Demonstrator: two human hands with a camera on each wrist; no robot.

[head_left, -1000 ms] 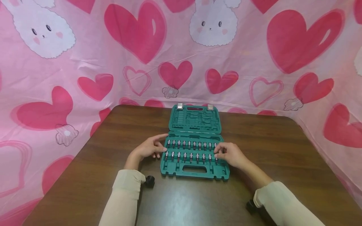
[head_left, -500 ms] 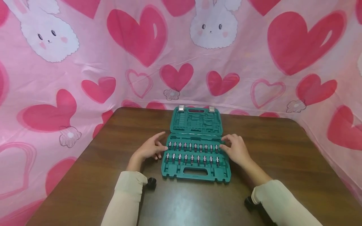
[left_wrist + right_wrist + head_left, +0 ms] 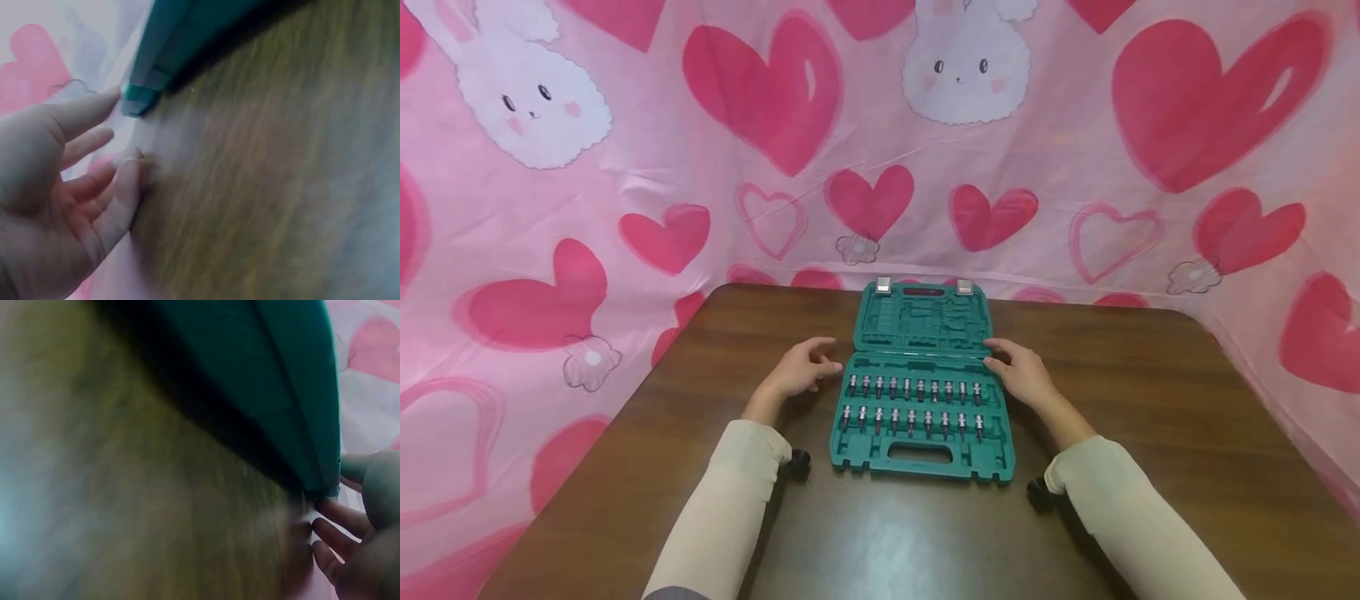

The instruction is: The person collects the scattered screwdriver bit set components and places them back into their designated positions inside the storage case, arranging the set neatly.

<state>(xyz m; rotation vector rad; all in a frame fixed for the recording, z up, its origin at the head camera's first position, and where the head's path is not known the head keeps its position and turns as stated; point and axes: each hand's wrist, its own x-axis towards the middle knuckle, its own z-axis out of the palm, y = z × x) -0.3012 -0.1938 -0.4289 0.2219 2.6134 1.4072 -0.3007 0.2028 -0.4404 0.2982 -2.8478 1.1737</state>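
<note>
A green plastic tool case (image 3: 988,457) lies unfolded on the table, its lid (image 3: 922,333) tipped back on the far side. Two rows of silver bit sockets fill the near half, an upper row (image 3: 907,387) and a lower row (image 3: 912,419). My left hand (image 3: 797,368) is beside the case's left edge near the hinge, thumb reaching toward it and holding nothing. Across from it, my right hand (image 3: 1024,373) has its fingertips at the right edge by the hinge. In the right wrist view, the right hand's fingers (image 3: 340,515) meet the corner of the case.
The case stands on a brown wooden table (image 3: 910,542). A pink cloth (image 3: 880,125) printed with hearts and rabbits hangs close behind the table's far edge and along both sides. Black wrist pieces (image 3: 797,464) show under both sleeves.
The right hand has left the end of the socket rows and moved out and up to the hinge area. My left hand has slid up along the left edge. The sockets stay seated.
</note>
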